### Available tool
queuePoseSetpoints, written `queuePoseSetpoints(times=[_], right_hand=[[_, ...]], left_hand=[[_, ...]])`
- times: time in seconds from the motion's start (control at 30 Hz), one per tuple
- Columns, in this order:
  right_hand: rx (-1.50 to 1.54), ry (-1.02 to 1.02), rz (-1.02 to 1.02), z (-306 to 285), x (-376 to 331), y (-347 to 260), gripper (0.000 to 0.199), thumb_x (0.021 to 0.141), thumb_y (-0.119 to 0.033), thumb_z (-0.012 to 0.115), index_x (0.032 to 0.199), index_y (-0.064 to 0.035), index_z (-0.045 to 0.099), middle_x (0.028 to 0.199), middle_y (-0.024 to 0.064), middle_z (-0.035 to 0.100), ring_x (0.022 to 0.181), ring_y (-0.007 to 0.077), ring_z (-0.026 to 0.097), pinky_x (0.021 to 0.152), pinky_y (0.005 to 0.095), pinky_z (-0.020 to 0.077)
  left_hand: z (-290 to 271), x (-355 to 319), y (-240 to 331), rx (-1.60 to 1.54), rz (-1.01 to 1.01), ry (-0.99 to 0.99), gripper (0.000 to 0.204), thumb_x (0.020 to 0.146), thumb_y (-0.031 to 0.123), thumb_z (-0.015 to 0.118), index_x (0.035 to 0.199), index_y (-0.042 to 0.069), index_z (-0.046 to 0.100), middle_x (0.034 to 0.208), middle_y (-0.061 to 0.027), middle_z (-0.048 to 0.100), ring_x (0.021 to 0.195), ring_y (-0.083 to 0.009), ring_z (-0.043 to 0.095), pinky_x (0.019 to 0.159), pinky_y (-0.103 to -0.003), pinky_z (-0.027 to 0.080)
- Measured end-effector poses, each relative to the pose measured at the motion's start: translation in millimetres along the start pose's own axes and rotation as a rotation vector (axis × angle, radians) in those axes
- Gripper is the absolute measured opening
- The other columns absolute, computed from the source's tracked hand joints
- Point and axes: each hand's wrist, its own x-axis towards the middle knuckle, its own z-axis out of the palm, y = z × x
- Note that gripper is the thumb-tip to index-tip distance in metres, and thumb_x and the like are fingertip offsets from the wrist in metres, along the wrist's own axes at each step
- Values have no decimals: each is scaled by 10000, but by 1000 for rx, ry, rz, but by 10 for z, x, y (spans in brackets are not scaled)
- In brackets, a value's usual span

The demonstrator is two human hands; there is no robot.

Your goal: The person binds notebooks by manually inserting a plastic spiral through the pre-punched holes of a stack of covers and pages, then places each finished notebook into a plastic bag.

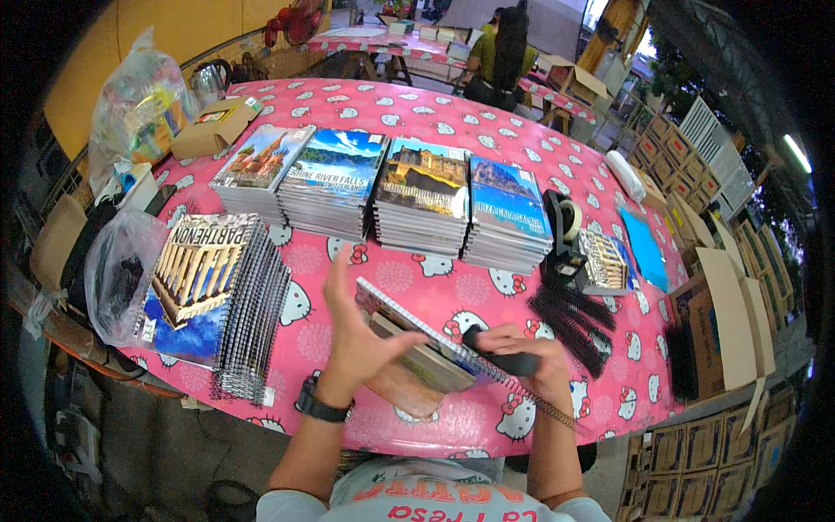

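Observation:
A notebook [396, 315] stands tilted on its edge in front of me, with a dark spiral coil [539, 404] running along its edge and trailing past its right end. My left hand [355, 335] is open beside its left end, fingers spread upward and thumb reaching toward its pages. Near the other end, my right hand [535, 358] is closed around a black tool [504, 351]; its exact kind does not show. Beneath the notebook lies a brown wooden-looking block [404, 390], partly covered.
Four-cover row: several notebook stacks [422, 196] stand across the middle. Another stack of spiral-bound notebooks [204, 278] is at left. Loose black coils [574, 326], a tape dispenser [567, 239] and a blue sheet [644, 248] lie right. Cartons [718, 322] border the table; a person [502, 56] is beyond.

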Motion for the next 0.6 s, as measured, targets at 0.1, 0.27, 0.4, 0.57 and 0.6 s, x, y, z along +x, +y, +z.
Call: queuePoseSetpoints(times=[0.1,0.27,0.4,0.57,0.6], right_hand=[[-716,36,365,-81,168,73,587,847,-490,545,964,74,656,1054,216,628,1065,332,536,938,449,398],[-263,-33,148,-21,165,-5,570,858,-469,544,940,83,660,1019,204,643,1015,305,569,901,415,433],[-340,47,174,-45,196,9,565,852,-466,549,967,77,658,1021,199,645,1022,307,567,907,412,431],[-456,-62,260,-10,402,32,542,854,-436,555,1010,77,641,1032,182,642,1019,279,574,916,381,421],[-393,-35,232,-10,399,16,534,860,-430,554,1011,74,640,1027,180,643,1011,276,575,911,376,422]], left_hand=[[-22,-47,-281,-476,-232,17,973,557,96,851,1365,49,311,1295,-126,427,1151,-215,441,967,-348,369],[-12,-128,-455,-750,-455,-33,612,727,27,743,1272,36,463,1034,-5,571,938,-89,531,851,-242,421],[-2,-161,-463,-762,-464,-6,505,778,33,699,1239,27,492,1020,7,562,941,-83,522,850,-243,413],[-30,-176,-485,-816,-477,-5,454,811,16,659,1235,21,496,1020,7,561,923,-79,519,846,-235,412],[-30,-164,-473,-812,-467,-8,452,814,15,655,1236,22,495,1017,7,560,920,-77,517,845,-234,412]])
